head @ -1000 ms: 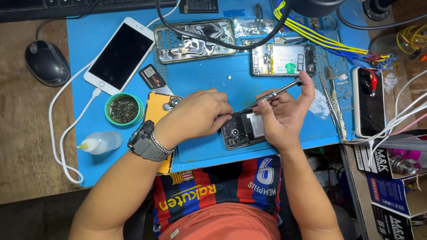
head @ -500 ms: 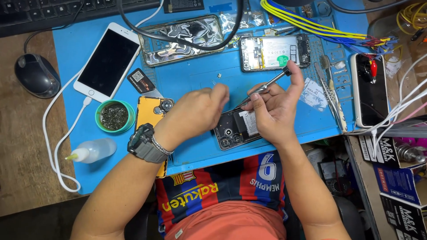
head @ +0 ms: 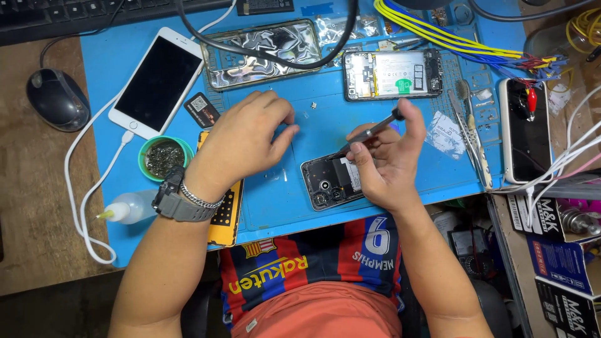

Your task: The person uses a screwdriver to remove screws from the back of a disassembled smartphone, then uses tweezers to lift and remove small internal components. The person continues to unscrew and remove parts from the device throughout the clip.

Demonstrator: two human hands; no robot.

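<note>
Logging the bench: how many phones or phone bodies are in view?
5: white phone upper left, chrome shell top centre, opened phone top right, white-edged phone far right, opened phone under right hand. More may be hidden.

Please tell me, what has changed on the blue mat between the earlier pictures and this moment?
The left hand has lifted off the opened black phone and moved away to the left; it now hovers over the blue mat, holding nothing visible. The right hand keeps its grip on the screwdriver, tip still at the phone. The white phone and green dish stayed in place.
</note>
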